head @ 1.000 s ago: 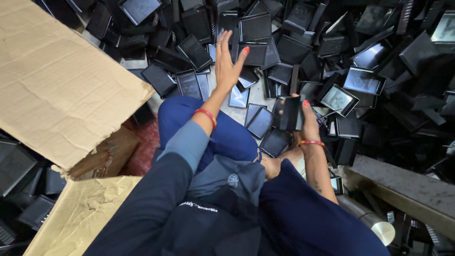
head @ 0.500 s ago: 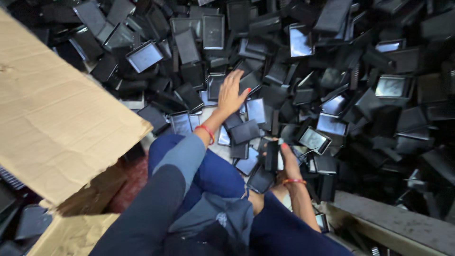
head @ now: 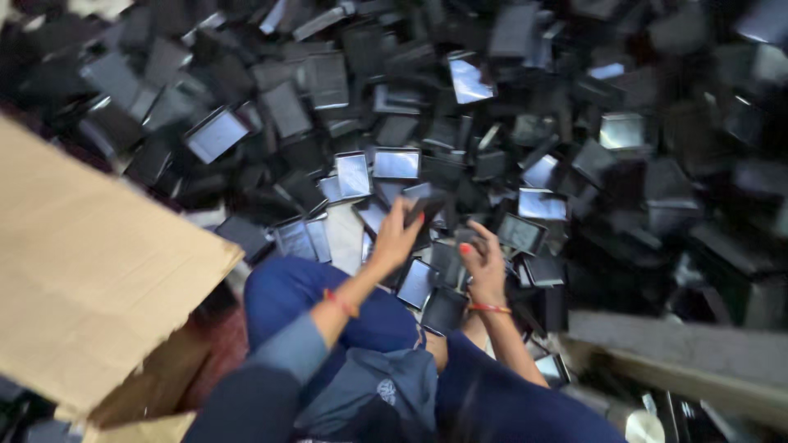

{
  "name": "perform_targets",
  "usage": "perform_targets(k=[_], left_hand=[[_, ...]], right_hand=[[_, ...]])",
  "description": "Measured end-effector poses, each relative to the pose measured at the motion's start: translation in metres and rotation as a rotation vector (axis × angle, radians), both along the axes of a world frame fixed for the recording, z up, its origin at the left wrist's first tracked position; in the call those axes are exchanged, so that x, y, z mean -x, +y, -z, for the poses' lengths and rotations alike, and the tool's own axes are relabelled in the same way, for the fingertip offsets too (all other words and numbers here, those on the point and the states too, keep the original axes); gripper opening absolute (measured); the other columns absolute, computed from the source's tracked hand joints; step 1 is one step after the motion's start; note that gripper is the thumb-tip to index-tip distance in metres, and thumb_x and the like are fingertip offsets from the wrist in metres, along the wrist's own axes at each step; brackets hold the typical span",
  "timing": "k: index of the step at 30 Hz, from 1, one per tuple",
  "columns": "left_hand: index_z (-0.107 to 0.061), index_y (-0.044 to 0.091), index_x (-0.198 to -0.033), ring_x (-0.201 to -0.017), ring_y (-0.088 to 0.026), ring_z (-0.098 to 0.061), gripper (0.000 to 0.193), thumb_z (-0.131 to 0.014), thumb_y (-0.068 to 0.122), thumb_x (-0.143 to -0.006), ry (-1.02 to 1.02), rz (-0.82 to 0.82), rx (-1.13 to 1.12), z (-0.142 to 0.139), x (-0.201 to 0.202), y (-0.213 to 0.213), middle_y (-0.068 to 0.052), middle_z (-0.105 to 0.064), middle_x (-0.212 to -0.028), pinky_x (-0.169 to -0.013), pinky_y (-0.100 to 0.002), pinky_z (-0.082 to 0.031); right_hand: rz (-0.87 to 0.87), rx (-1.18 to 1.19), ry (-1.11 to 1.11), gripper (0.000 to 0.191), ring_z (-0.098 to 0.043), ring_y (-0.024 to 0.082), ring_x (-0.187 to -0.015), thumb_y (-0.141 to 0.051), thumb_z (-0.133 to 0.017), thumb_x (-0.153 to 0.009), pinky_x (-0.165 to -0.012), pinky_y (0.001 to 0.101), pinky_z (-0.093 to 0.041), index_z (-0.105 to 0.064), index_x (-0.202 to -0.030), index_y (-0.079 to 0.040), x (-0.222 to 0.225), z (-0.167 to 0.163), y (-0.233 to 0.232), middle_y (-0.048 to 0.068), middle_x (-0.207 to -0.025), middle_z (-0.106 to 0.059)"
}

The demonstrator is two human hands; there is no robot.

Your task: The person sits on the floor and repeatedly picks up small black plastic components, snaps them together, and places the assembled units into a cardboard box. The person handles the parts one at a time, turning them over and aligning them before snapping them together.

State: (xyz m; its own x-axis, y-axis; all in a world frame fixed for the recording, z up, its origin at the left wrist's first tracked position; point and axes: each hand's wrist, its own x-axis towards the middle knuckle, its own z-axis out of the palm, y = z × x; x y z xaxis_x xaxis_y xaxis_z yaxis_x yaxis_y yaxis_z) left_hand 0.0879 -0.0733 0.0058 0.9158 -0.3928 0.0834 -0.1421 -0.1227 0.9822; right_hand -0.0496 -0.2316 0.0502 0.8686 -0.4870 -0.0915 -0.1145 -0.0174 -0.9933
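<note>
My left hand (head: 396,238) reaches forward over my blue-trousered knee and closes on a flat black device (head: 429,203) at the near edge of the pile. My right hand (head: 486,267), with a red thread at the wrist, sits just to the right of it, its fingers curled on a small dark device (head: 465,236). Motion blur hides the exact grip. Both hands hover over a large heap of black screen devices (head: 394,164), many lying with their glass faces up.
An open cardboard box flap (head: 98,271) fills the left side beside my knee. A grey ledge (head: 681,353) crosses the lower right. The heap of devices (head: 624,131) spreads across the whole upper view.
The view has tilted up over the heap. My left hand, open and stretched out before, has come back and closed on a black device. My right hand has moved close to the left.
</note>
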Motion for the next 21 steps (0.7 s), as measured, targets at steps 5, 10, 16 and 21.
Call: perform_targets(k=[5,10,16,21], left_hand=[[-0.030,0.005,-0.152,-0.143,-0.027,-0.038,0.072,-0.045,0.056,-0.104,0.279,0.163,0.354,-0.009,0.103,0.004,-0.015,-0.041,-0.152,-0.117,-0.038,-0.028],[-0.037,0.002,-0.155,-0.141,-0.027,-0.043,0.074,-0.044,0.056,-0.105,0.442,0.068,0.351,0.012,0.112,0.027,-0.016,-0.048,-0.152,-0.118,-0.036,-0.031],[-0.044,0.003,-0.152,-0.144,-0.023,-0.043,0.068,-0.034,0.052,-0.107,0.490,0.022,0.290,0.045,0.108,0.033,-0.012,-0.050,-0.155,-0.119,-0.032,-0.029],[-0.042,0.002,-0.153,-0.146,-0.024,-0.042,0.063,-0.036,0.048,-0.109,0.398,0.065,0.325,0.048,0.120,0.026,-0.014,-0.049,-0.155,-0.119,-0.032,-0.028]], right_hand=[[-0.032,0.354,-0.064,0.061,-0.061,0.022,-0.117,-0.017,-0.078,-0.086,-0.098,0.0322,-0.051,-0.054,-0.142,-0.007,0.007,0.008,0.034,0.012,-0.127,-0.065],[-0.131,0.240,0.107,0.053,-0.064,0.015,-0.113,-0.021,-0.074,-0.091,-0.092,0.0272,-0.049,-0.057,-0.140,-0.011,0.020,0.015,0.039,0.007,-0.120,-0.067],[-0.147,0.070,0.153,0.040,-0.054,0.011,-0.090,-0.026,-0.058,-0.103,-0.073,0.0252,-0.040,-0.063,-0.140,-0.011,0.018,0.020,0.043,0.004,-0.119,-0.067],[-0.127,0.429,0.039,0.040,-0.064,0.017,-0.101,-0.026,-0.065,-0.100,-0.088,0.0294,-0.051,-0.064,-0.135,-0.008,0.021,0.026,0.054,0.010,-0.123,-0.064]])
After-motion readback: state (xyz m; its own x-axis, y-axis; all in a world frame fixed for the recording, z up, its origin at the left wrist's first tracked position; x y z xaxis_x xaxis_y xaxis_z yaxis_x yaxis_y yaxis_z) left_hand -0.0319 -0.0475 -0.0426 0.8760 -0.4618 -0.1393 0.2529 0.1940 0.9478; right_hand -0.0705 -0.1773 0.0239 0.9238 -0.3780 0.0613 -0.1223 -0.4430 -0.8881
